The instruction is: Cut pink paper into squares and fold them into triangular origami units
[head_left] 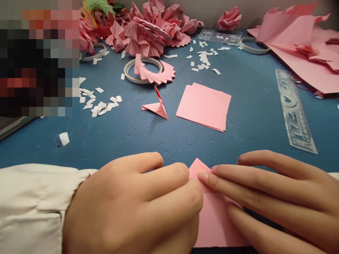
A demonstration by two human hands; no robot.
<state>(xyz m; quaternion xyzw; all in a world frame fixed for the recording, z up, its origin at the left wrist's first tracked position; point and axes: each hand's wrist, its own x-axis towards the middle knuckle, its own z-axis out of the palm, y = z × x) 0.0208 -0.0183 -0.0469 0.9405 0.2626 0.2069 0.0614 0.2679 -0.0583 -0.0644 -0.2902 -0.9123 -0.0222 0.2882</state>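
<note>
A sheet of pink paper (pixel 212 222) lies near the front edge of the table, its top folded to a point. My left hand (pixel 137 208) is curled over the sheet's left side, its knuckles up; the fingertips and whatever edge they pinch are hidden. From the right, my right hand (pixel 275 197) holds the same sheet, with long fingertips pressing on the folded flap and a lower digit along the right edge. Beyond the hands sit a small folded pink piece (pixel 157 107) and a stack of pink paper squares (pixel 203 107).
Behind are a roll of tape (pixel 129 73) with a pink folded ring on it, another tape roll (pixel 254 46), and a heap of pink paper flowers (pixel 148 31). White paper scraps (pixel 102 107) are scattered about. At right lie a clear ruler (pixel 295 111) and large pink sheets (pixel 296 46).
</note>
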